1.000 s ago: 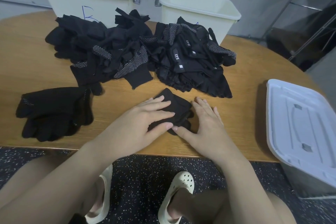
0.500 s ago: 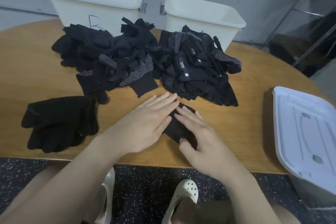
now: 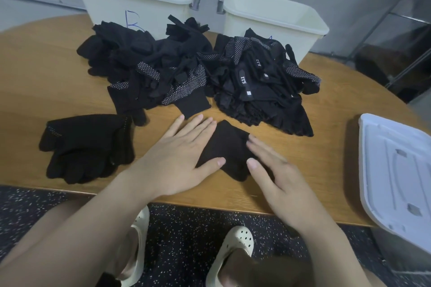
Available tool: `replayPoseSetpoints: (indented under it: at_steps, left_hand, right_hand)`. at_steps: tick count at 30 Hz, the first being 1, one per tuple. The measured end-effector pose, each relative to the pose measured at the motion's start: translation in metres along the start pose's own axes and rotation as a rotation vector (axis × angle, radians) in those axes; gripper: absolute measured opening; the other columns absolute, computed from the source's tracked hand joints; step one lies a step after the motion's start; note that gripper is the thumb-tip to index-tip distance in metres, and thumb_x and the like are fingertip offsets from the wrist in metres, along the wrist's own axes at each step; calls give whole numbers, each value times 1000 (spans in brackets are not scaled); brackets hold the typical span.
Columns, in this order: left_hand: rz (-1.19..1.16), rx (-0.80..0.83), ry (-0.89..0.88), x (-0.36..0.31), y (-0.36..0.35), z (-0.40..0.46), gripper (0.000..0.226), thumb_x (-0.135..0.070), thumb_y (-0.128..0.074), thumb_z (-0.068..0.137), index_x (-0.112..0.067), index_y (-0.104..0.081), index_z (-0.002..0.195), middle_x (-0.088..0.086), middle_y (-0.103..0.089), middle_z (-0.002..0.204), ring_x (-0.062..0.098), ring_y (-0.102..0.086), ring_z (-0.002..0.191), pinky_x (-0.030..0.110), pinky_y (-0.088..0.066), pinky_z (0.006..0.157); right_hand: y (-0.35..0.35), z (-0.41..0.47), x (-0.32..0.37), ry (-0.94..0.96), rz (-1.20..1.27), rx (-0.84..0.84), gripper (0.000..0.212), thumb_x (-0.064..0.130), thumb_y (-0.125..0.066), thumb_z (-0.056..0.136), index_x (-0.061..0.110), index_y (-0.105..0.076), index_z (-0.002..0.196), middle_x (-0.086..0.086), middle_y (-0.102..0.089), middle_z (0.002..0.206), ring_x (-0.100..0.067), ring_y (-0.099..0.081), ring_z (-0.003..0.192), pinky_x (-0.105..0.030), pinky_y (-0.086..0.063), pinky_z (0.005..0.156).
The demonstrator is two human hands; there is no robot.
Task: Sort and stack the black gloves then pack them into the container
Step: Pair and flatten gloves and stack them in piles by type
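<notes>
I see both hands, left (image 3: 179, 158) and right (image 3: 277, 175), fingers flat and released, pressing the glove (image 3: 224, 147) smooth on the table (image 3: 303, 170) for stacking.

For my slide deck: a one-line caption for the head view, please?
Both hands, left and right, flatten a black glove before an unsorted pile.
</notes>
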State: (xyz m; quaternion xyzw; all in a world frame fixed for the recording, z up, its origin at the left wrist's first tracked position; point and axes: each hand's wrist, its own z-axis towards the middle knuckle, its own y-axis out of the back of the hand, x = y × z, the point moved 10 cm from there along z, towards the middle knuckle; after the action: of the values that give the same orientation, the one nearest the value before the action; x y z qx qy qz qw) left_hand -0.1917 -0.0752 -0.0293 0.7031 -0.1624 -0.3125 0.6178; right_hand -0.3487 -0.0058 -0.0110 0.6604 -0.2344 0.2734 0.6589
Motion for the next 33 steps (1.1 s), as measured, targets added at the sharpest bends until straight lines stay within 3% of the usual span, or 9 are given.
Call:
replayPoseSetpoints:
  at_steps: [4, 7, 14, 18, 22, 25, 28, 30, 33]
  left_hand:
    - [-215, -230, 86, 8, 24, -9, 79, -68, -11, 97, -21, -41, 153, -12, -42, 148, 10, -30, 141, 40, -23, 122]
    - [-241, -253, 218, 18, 27, -6, 62, -70, -35, 92, -26, -59, 129, -14, -46, 112, 11, -39, 113, 35, -33, 104]
    - [-417, -146, 291, 19, 26, -5, 30, -55, -75, 83, -37, -60, 101, -15, -54, 102, 13, -45, 105, 34, -29, 98]
    - [-592, -196, 288, 25, 28, -18, 22, -41, -80, 86, -41, -58, 87, -19, -59, 95, 5, -54, 98, 32, -41, 94]
    - [-827, -232, 256, 32, 34, -28, 20, -30, -85, 81, -37, -67, 83, -18, -73, 93, -9, -64, 98, 9, -42, 86]
    - [-979, -263, 207, 38, 44, -35, 17, -23, -85, 82, -32, -74, 90, -21, -76, 97, -4, -68, 102, 32, -50, 102]
    - [-1140, -356, 179, 47, 58, -47, 17, -10, -82, 84, -20, -79, 97, -4, -79, 99, 15, -74, 102, 49, -55, 99]
    - [-1200, -447, 194, 56, 66, -57, 18, -6, -80, 85, -16, -79, 100, -1, -79, 100, 17, -74, 101, 46, -58, 96]
    - [-1302, -541, 283, 73, 71, -76, 20, -7, -79, 86, -16, -78, 104, -1, -78, 102, 15, -73, 102, 34, -60, 92]
  right_hand:
    - [8, 17, 17, 59, 4, -124, 56, 52, -41, 105, 28, -42, 156, 23, -35, 160, 13, -25, 146, -14, -20, 119]
    - [2, 37, 22, 89, -38, -144, 50, 41, -50, 106, 22, -48, 152, 15, -45, 155, 5, -36, 143, -22, -30, 120]
    - [-25, 58, 25, 39, -9, 85, 71, 47, -60, 99, 43, -24, 159, 21, -31, 163, 0, -24, 151, -35, -25, 125]
    - [-22, 57, 26, 39, 158, 96, 79, 52, -73, 85, 48, -33, 153, 16, -52, 146, -4, -46, 138, -43, -40, 118]
    - [-17, 58, 28, 18, 356, 72, 91, 63, -81, 71, 51, -38, 150, 14, -56, 138, -6, -52, 133, -43, -43, 115]
    - [-21, 59, 36, 38, 380, 98, 80, 56, -85, 74, 47, -48, 145, 20, -57, 140, -7, -54, 132, -41, -47, 110]
    - [-25, 61, 52, 50, 621, 138, 48, 26, -83, 81, 21, -67, 126, 0, -72, 110, -16, -70, 102, -35, -59, 80]
    - [-28, 62, 62, 67, 728, 138, 28, 20, -81, 86, 14, -73, 112, -17, -73, 105, -30, -71, 90, -43, -58, 69]
    - [-35, 66, 73, 99, 764, 88, 26, 30, -78, 86, 14, -77, 108, -33, -67, 105, -44, -65, 87, -57, -54, 76]
